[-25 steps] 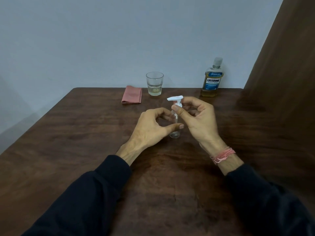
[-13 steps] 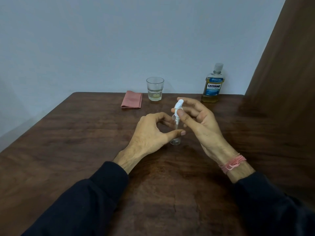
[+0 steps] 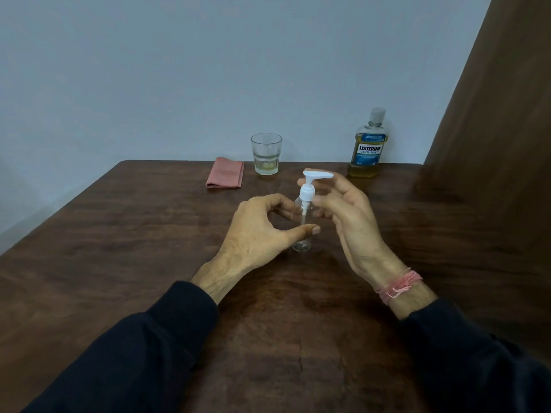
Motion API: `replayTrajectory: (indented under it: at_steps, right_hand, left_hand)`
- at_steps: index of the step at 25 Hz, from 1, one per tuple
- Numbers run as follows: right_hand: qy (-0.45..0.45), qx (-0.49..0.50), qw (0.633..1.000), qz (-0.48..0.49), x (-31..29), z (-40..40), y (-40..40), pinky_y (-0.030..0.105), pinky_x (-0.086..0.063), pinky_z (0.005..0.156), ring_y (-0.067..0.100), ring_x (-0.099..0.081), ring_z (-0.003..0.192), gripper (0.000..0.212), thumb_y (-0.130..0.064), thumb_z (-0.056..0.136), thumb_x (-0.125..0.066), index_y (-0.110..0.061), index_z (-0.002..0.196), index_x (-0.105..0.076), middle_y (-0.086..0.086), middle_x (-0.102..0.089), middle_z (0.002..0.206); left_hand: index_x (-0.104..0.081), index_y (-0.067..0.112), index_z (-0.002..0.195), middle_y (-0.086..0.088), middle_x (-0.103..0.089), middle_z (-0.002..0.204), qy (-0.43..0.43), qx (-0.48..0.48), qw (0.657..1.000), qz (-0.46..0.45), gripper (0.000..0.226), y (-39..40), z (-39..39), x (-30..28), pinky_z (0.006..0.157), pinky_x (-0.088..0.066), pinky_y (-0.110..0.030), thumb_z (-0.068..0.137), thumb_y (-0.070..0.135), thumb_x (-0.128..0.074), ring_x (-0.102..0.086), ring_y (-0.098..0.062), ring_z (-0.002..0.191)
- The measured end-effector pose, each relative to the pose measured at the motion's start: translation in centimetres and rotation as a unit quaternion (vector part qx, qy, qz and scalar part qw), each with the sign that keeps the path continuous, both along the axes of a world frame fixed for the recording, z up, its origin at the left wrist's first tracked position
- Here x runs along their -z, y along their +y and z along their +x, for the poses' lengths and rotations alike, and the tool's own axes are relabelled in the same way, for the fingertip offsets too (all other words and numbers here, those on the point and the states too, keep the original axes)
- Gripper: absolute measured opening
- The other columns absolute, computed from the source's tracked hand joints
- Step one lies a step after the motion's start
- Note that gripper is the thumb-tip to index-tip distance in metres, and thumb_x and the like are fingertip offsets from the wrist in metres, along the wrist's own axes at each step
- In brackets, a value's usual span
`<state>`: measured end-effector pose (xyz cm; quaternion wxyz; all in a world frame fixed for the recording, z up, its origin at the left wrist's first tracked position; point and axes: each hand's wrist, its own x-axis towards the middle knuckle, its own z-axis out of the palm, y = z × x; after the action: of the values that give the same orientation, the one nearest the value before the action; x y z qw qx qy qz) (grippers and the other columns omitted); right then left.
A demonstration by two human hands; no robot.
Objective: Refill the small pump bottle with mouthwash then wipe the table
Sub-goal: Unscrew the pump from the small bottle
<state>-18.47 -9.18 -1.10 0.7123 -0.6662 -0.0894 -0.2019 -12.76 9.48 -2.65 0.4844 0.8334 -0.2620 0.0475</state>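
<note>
Upright near the middle of the dark wooden surface (image 3: pixel 119 263) stands the small clear pump bottle (image 3: pixel 302 231), its base resting on the wood and its body looking empty. Its white pump head (image 3: pixel 310 186) sits at the neck with the nozzle pointing right and the dip tube visible inside. The left hand (image 3: pixel 262 231) curls around the bottle's body, thumb in front and fingers behind, holding it steady. The right hand (image 3: pixel 348 210) pinches the pump's collar between fingertips and thumb; a pink thread band (image 3: pixel 399 284) circles that wrist, and both arms wear dark sleeves. Farther back, near the wall, a folded pink cloth (image 3: pixel 225 172) lies flat, a glass (image 3: pixel 266 153) with a little pale liquid stands just beside it, and a mouthwash bottle (image 3: pixel 368 144), capped and partly full of amber liquid, stands well to the right.
</note>
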Motion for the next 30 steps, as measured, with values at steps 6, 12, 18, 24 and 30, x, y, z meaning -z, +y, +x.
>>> replayTrajectory:
  at_steps: [6,12,18,24,30]
  right_hand:
    - [-0.012,0.057,0.998,-0.025,0.11,-0.12,0.3,0.026,-0.06,0.089,0.013,-0.075,0.106,0.031,-0.01,0.092,-0.087,-0.02,0.119,-0.076,0.0,-0.081,0.114]
    - [-0.019,0.018,0.999,-0.022,0.0,-0.08,0.37,0.032,-0.062,0.094,0.024,-0.076,0.116,0.043,-0.003,0.098,-0.077,-0.018,0.138,-0.07,0.006,-0.079,0.128]
    - [-0.028,0.041,0.997,-0.053,-0.14,-0.32,0.54,0.024,-0.06,0.09,0.011,-0.076,0.116,0.034,-0.007,0.099,-0.079,-0.022,0.128,-0.075,-0.003,-0.081,0.124]
    - [-0.026,0.026,0.999,-0.037,-0.54,-0.34,0.41,0.025,-0.062,0.084,0.017,-0.075,0.115,0.041,-0.007,0.098,-0.079,-0.015,0.138,-0.071,0.005,-0.079,0.129]
    - [-0.045,0.067,0.996,-0.038,-0.7,-0.37,0.33,0.032,-0.065,0.089,0.018,-0.077,0.112,0.034,-0.008,0.089,-0.088,-0.023,0.118,-0.078,0.003,-0.082,0.118]
  left_hand:
    - [-0.081,0.036,0.103,0.02,-0.082,0.1,0.0,-0.003,1.0,0.006,0.039,0.0,-0.3,-0.19,0.094,-0.06,-0.025,0.079,0.061,-0.099,-0.074,0.011,0.101]
    - [-0.081,0.034,0.107,0.019,-0.083,0.103,-0.003,-0.005,1.0,0.012,0.042,-0.04,-0.45,-0.4,0.101,-0.063,-0.031,0.08,0.061,-0.099,-0.076,0.007,0.104]
    - [-0.081,0.036,0.104,0.021,-0.082,0.102,-0.004,-0.002,1.0,0.013,0.041,0.0,-0.28,-0.34,0.093,-0.063,-0.028,0.079,0.062,-0.099,-0.074,0.011,0.099]
    - [-0.082,0.035,0.101,0.02,-0.083,0.099,-0.019,-0.003,1.0,0.01,0.04,-0.1,-0.18,-0.04,0.073,-0.047,-0.013,0.079,0.063,-0.099,-0.069,0.017,0.082]
    - [-0.08,0.038,0.1,0.022,-0.082,0.099,-0.017,0.0,1.0,0.007,0.041,-0.16,0.12,0.18,0.066,-0.041,-0.011,0.077,0.067,-0.099,-0.063,0.02,0.07]
